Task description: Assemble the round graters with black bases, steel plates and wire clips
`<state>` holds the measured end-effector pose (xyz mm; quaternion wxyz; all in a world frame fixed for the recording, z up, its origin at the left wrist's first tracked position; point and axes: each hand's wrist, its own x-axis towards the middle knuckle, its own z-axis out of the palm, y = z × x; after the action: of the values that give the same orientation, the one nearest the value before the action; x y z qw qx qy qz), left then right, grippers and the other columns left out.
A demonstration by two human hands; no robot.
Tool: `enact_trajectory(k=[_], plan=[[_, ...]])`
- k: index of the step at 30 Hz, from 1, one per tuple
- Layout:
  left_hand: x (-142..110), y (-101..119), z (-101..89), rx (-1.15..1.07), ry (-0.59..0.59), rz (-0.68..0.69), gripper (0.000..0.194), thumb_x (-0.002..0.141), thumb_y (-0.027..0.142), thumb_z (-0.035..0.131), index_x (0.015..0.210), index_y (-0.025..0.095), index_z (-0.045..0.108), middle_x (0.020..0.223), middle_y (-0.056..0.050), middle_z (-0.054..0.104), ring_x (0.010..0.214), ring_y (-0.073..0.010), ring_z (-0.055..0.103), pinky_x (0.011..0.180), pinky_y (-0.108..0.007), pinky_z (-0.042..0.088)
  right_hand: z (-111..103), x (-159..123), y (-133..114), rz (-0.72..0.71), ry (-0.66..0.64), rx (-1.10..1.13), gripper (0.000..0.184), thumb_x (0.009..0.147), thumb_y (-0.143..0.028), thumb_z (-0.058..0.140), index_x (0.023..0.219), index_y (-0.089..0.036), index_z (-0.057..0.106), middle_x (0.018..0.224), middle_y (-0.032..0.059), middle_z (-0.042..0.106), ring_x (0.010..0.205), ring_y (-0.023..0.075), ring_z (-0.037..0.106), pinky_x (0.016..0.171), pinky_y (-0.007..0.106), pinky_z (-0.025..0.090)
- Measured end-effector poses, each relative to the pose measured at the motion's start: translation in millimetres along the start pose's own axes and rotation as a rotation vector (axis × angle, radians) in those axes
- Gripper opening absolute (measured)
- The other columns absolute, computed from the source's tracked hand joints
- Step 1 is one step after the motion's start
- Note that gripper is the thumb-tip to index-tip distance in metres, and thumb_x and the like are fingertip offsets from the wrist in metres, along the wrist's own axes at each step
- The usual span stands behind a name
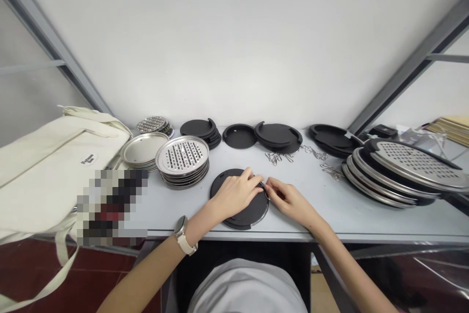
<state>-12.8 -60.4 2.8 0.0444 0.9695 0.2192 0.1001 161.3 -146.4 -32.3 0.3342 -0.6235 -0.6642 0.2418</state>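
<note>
Hands meet over a matt black round plastic disc (249, 216) lying flat on the pale grey counter (315, 216), front centre of the frame. The left hand (234, 193) lies across the disc, fingers together and curved over its surface, clamping it against the counter. The right hand (284, 197) sits just beside it, with fingertips (269, 187) pinched together on a small bright metal wire clip (264, 188) at the disc's rim. A pale watch (182, 235) circles the left wrist.

Along the back of the counter, from left to right, stand silver-rimmed plain metal discs (142, 149), a stack of perforated stainless steel grater discs (182, 156), and several stacks of black plastic discs (278, 137). Loose wire clips (276, 157) lie in small piles just in front of the black stacks. A larger stack of perforated steel discs (414, 166) fills the right side. A cream canvas tote bag (62, 156) lies at the left, partly covered by a pixelated patch.
</note>
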Motion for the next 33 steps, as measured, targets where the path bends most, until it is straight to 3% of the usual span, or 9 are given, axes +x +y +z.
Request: enact_trajectory(k=[33], plan=[[-0.3,0.2,0.5,0.004,0.031,0.054,0.028,0.097,0.036,0.033,0.119,0.027,0.048,0.101,-0.002,0.052,0.069,-0.0149,0.060,0.060,-0.028,0.045,0.3,-1.1,-1.2,0.021,0.048,-0.015,0.027,0.091,-0.031,0.040,0.067,-0.021,0.033,0.058,-0.0069,0.030,0.053,0.0096,0.030,0.050,0.022,0.026]])
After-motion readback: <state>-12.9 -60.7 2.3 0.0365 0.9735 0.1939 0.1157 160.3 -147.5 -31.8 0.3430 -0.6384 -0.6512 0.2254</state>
